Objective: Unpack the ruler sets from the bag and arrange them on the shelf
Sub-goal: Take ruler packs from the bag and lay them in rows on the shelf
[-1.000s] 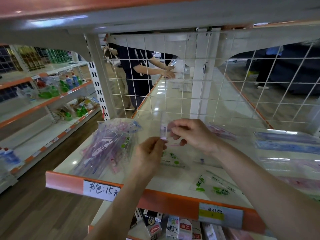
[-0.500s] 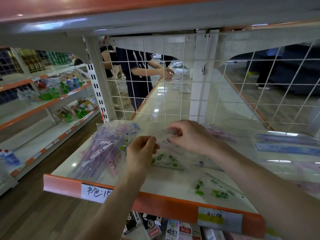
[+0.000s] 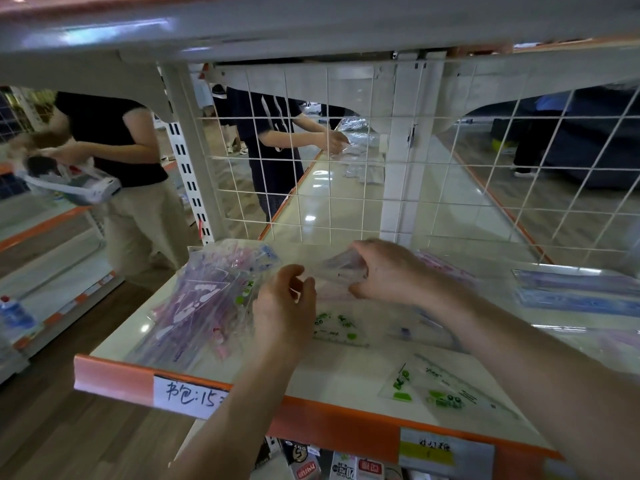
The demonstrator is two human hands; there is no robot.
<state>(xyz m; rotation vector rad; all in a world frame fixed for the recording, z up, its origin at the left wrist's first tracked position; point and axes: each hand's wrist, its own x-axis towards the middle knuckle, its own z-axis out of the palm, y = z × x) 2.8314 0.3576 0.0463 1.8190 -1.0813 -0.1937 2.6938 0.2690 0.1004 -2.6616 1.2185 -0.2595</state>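
Along the bottom of the frame the shelf's (image 3: 114, 374) glossy orange lip is carrying a handwritten paper label (image 3: 188, 396) and a printed yellow tag (image 3: 446, 452). Small cartons (image 3: 322, 467) are showing beneath it.

On the smooth cream board at lower right, a flat clear triangle set (image 3: 446, 391) with green print is lying alone. A second green-printed set (image 3: 337, 329) is lying at the centre, partly covered by the left hand (image 3: 284, 308). That hand is hovering with its fingers curled toward the left end of a crinkly transparent packet (image 3: 341, 270); whether it is pinching the film I cannot tell. The right hand (image 3: 384, 271) is gripping the packet's other end, fingers wrapped over the top, holding it just above the board.

At centre left the bag (image 3: 235, 251), soft clear plastic, is slumping on the shelf, stuffed with pink and purple ruler sets (image 3: 194, 306). At the right edge long blue ruler sets (image 3: 575, 294) are lying flat.

Behind them a white wire grid (image 3: 346, 174) is closing the shelf's back. Through it a person in dark clothes (image 3: 273, 133) is reaching over another shelf (image 3: 332, 202). At upper left another person (image 3: 114, 140) is holding a white bag (image 3: 72, 185).
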